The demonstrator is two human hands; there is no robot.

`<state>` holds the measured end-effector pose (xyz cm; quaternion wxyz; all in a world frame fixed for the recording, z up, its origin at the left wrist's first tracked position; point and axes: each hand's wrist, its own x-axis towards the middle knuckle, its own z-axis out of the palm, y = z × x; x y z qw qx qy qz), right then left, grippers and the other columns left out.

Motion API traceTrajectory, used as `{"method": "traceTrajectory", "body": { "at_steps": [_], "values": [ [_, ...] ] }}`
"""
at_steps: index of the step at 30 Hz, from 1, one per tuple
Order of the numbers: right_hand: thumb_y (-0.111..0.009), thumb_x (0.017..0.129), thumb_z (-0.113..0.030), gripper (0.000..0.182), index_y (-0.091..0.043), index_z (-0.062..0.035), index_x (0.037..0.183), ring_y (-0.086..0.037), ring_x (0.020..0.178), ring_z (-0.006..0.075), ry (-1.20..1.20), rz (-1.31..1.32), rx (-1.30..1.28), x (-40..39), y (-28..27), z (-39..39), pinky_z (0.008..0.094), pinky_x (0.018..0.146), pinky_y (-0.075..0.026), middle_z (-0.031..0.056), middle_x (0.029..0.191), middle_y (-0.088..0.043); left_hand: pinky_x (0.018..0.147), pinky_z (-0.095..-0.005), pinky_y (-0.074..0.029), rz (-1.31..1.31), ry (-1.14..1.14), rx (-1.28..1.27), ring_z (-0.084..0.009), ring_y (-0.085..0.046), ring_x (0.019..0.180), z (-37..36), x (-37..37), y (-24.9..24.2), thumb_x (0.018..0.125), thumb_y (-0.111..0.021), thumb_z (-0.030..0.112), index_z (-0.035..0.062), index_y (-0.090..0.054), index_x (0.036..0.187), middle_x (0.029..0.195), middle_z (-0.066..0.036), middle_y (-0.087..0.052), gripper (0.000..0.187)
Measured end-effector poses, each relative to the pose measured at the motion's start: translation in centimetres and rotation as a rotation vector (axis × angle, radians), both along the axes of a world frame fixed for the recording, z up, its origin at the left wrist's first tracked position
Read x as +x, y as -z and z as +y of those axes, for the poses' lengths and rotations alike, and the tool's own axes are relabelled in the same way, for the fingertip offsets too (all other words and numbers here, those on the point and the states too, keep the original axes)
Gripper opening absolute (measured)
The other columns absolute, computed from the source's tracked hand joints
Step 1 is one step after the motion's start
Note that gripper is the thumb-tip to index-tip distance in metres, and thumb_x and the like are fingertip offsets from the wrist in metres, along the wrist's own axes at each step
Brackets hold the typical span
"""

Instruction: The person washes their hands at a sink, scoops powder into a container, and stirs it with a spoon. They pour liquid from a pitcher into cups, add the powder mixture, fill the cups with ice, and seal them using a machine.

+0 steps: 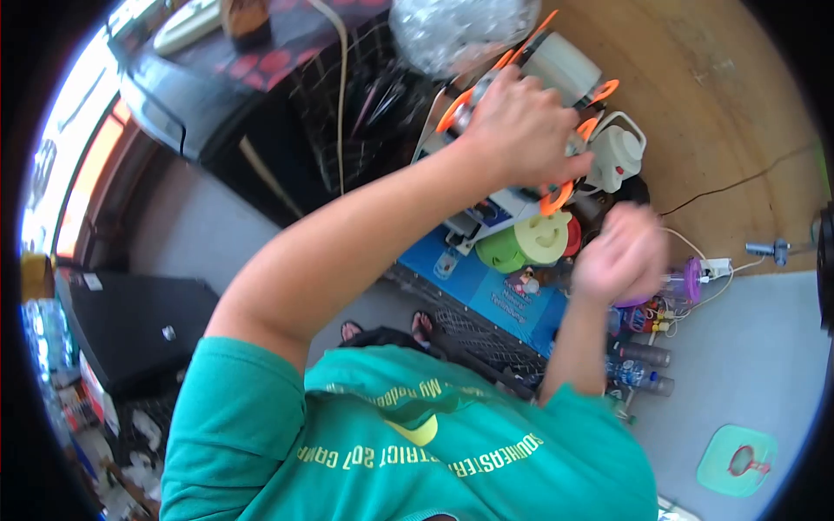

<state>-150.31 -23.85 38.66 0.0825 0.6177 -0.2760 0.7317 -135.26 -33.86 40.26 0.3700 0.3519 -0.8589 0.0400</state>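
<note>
My left hand [526, 126] reaches across and is bent over a thing with orange parts [554, 200] and grey pieces, on a white box [517, 213]. Its thumb and fingers are around the top, and the palm hides most of what it grips. Beside those fingers lies a clear canister [565, 68] with orange ends. My right hand [621, 252] is curled and smeared by motion, above the blue printed mat; I cannot make out anything in it. Near it stand a green jug with a pale lid [540, 237] and a white jug [617, 156].
A blue printed mat [512, 295] covers the table. Several bottles [638, 375] and a purple-lidded container [686, 282] stand at the right, near a white socket with cables [717, 267]. A plastic-wrapped bundle [460, 30] sits at the top. A black speaker-like box [130, 326] is at the left.
</note>
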Motion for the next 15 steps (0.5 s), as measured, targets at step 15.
{"method": "traceTrajectory", "body": {
  "at_steps": [15],
  "values": [
    [-0.057,0.081,-0.005,0.024,-0.045,-0.0014,0.062,-0.042,0.050,0.0196,-0.043,0.064,-0.152,2.4,4.1,4.0,0.0343,0.046,-0.036,0.0058,0.055,-0.043,0.090,-0.0420,-0.049,0.116,0.040,-0.116,-0.0287,-0.068,0.090,1.2,0.3,-1.2,0.078,-0.074,0.043,0.0058,-0.076,0.094,0.089,-0.007,-0.072,0.041]
  ]
}}
